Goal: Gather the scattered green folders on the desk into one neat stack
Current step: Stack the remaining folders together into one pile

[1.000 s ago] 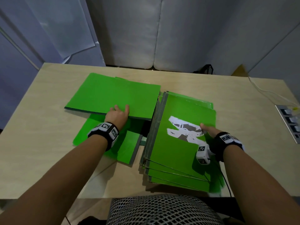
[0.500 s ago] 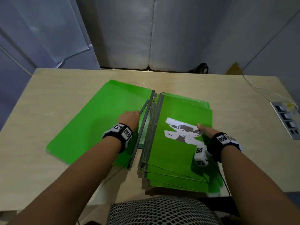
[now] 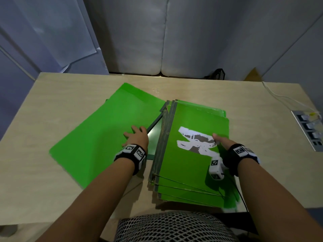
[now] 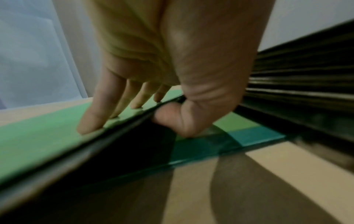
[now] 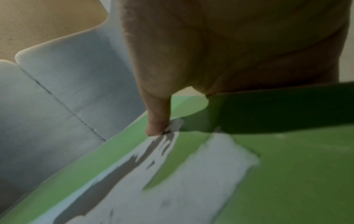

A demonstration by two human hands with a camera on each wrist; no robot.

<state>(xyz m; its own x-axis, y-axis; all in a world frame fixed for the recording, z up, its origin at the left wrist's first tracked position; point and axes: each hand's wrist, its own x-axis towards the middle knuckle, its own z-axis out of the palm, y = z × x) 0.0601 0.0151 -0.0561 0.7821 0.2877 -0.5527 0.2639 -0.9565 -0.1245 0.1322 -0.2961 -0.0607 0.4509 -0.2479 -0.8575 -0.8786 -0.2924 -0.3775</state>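
A stack of green folders (image 3: 195, 172) lies on the right of the desk, its top one bearing a torn white patch (image 3: 194, 142). My right hand (image 3: 222, 142) holds the stack's right edge, thumb (image 5: 157, 121) pressed on top; its other fingers are hidden. A loose green folder (image 3: 104, 137) lies askew left of the stack. My left hand (image 3: 138, 135) pinches its raised right edge, fingers (image 4: 90, 121) on top and thumb beneath. Another dark green folder (image 3: 153, 140) shows underneath, between the loose folder and the stack (image 4: 296, 84).
The wooden desk (image 3: 52, 105) has bare surface at left and back. A power strip (image 3: 309, 130) with a white cable (image 3: 279, 96) sits at the right edge. A mesh chair back (image 3: 174, 226) is against the near edge. Grey padded panels (image 3: 139, 41) stand behind.
My left hand has swung the loose folder from lying across the back left to lengthwise beside the stack and lifted its right edge. The right hand has stayed on the stack.
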